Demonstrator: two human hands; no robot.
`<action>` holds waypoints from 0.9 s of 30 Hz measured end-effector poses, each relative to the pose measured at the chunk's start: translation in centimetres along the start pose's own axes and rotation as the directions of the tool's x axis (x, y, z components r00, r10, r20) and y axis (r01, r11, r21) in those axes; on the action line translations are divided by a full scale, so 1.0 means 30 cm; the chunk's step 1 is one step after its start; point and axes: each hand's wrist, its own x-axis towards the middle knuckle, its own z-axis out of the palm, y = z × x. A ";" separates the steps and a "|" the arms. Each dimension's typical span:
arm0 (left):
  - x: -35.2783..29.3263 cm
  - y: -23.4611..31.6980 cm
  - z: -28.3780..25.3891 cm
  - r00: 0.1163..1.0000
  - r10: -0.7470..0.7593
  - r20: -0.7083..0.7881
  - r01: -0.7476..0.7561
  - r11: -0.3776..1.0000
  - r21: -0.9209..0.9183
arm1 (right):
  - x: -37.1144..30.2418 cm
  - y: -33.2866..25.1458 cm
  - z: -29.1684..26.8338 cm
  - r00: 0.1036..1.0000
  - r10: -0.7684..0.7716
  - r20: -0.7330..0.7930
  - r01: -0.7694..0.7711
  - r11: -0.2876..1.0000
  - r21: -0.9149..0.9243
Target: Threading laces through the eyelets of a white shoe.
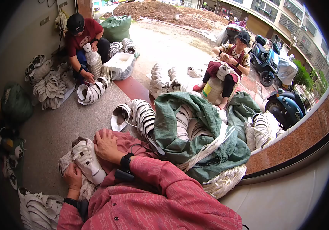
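Note:
A white shoe upper [88, 161] with crossed laces rests on my lap, its laced part tilted up. My left hand [73, 178] is closed against the upper's left edge, the fingertips partly hidden. My right hand [108, 146] lies just right of the upper, fingers stretched out over reddish cloth [128, 140] on my leg. Beyond that hand stands a curved stack of nested white uppers [143, 115], with a single upper [120, 117] beside it. A bundle of pale laces [210, 149] hangs over a green woven sack [164, 115] at my right.
More stacked uppers [40, 211] lie at the lower left. Across the floor, one person [84, 38] bends over uppers by a white tub [119, 64]; another [235, 57] sits with an upper on the lap. Scooters [266, 57] stand outside; a stone-faced ledge [287, 149] runs along the right.

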 end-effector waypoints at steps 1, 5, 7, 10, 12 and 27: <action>0.000 0.004 -0.003 1.000 -0.001 0.003 0.001 1.000 0.001 | 0.000 0.001 -0.001 1.000 -0.002 -0.003 0.002 1.000 -0.001; 0.004 0.019 -0.010 1.000 0.016 -0.026 -0.016 1.000 -0.023 | 0.004 0.002 -0.004 1.000 -0.007 -0.004 0.007 1.000 0.001; 0.004 0.023 -0.012 0.997 0.041 -0.063 -0.043 0.998 -0.036 | 0.004 0.004 -0.005 1.000 -0.006 0.006 0.006 1.000 0.005; 0.004 0.030 -0.016 0.999 0.016 -0.043 -0.017 1.000 -0.023 | 0.003 0.006 -0.006 1.000 -0.005 0.017 0.004 1.000 0.015; 0.004 0.037 -0.020 0.999 0.019 -0.041 -0.020 0.999 -0.030 | 0.001 0.006 -0.006 0.999 -0.003 0.034 0.003 1.000 0.020; 0.005 0.032 -0.032 1.000 -0.006 -0.026 0.005 0.999 -0.045 | -0.100 -0.147 -0.970 0.676 -0.715 -0.178 0.686 0.523 0.506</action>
